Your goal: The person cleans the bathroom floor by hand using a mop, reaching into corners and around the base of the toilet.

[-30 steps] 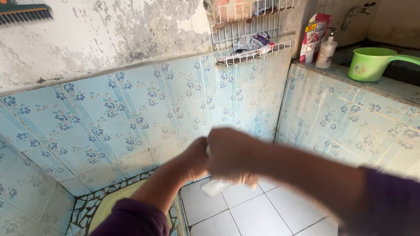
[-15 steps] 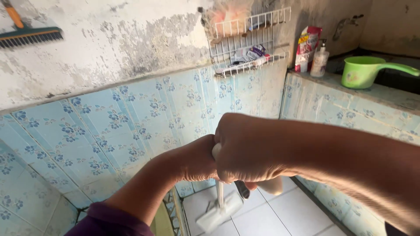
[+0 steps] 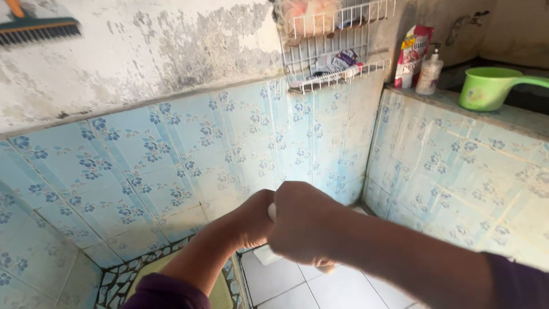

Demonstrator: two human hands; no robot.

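Right hand: the right hand [image 3: 303, 223] is a closed fist in the lower middle of the view, forearm reaching in from the lower right, fingers curled tight around the white handle [image 3: 271, 212] of a floor brush.
Left hand: the left hand [image 3: 251, 220] sits just behind and touching the right, forearm coming up from the bottom edge; its fingers are hidden behind the right fist, so how they lie cannot be told.
Brush: only a sliver of handle shows between the fists, and the white head [image 3: 266, 254] shows below them on the white floor tiles [image 3: 286, 286], near the foot of the blue flowered wall [image 3: 171, 154]. Long axis runs steeply from the fists down to the floor.
Packages: a red and white pouch [image 3: 413, 56] stands upright on the tiled ledge [image 3: 514, 120], a pale pump bottle [image 3: 429, 73] just beside it.
Dipper: a green dipper [image 3: 486, 87], its handle pointing right.
Rack: a white wire rack [image 3: 334, 48] on the wall holds small packets.
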